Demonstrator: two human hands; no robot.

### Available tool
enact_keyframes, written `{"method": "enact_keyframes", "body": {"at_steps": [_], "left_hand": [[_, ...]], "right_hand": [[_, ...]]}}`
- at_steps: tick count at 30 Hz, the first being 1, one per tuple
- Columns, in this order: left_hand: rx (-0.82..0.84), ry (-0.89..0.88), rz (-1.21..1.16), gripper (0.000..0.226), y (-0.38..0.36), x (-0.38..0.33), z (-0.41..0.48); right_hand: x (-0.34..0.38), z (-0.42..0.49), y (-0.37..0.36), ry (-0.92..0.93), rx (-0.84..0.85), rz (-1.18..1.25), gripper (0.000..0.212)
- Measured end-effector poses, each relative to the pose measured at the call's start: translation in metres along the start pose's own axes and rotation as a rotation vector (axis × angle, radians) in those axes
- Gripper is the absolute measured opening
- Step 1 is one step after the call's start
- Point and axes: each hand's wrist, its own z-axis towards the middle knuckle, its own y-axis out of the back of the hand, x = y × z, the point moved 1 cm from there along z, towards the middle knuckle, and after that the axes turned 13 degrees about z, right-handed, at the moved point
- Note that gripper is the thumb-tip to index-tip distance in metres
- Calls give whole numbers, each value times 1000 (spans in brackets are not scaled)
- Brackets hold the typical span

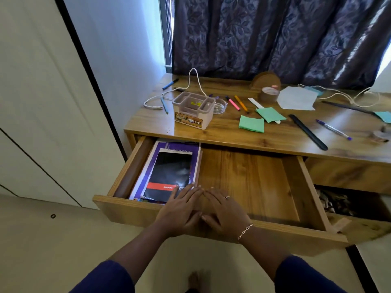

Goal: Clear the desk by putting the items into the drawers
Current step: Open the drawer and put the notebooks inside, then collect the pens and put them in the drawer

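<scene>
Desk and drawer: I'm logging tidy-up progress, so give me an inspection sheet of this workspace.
Surface: glossy wooden desk, littered.
Job's things: open wooden drawer, purple notebook and black spiral notepad at its left.
Clutter: beige compartmented organiser box, glass ashtray, pink marker, orange marker, green sticky notes, brown tape roll.
Hands: left hand and right hand flat, side by side, over the drawer's front.
Cables: white charging cable, desk's left; white cord, right.
Surroundings: patterned purple curtain, white wardrobe door.

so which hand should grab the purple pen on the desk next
Probably the right hand: the purple pen lies far right on the desk, on that hand's side. The left hand is over by the notebook in the drawer.
</scene>
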Motion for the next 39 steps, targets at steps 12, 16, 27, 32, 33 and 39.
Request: {"method": "enact_keyframes", "body": {"at_steps": [12,16,27,32,33,39], "left_hand": [[29,18,218,69,3,45,103],[29,16,251,68,3,54,138],[-135,-88,380,47,14,55,208],[-223,-103,397,37,20,55,225],[-222,-94,388,38,19,57,227],[-221,-74,329,38,19,60,234]], "right_hand": [[-62,91,33,-86,-66,-242,96],[-80,116,40,-166,-37,-240,99],[-99,177,65,-219,-122,-299,46],[-98,191,73,-212,-139,-308,37],[-98,193,75,-218,-139,-306,38],[-103,199,79,-164,-97,-326,43]]}}
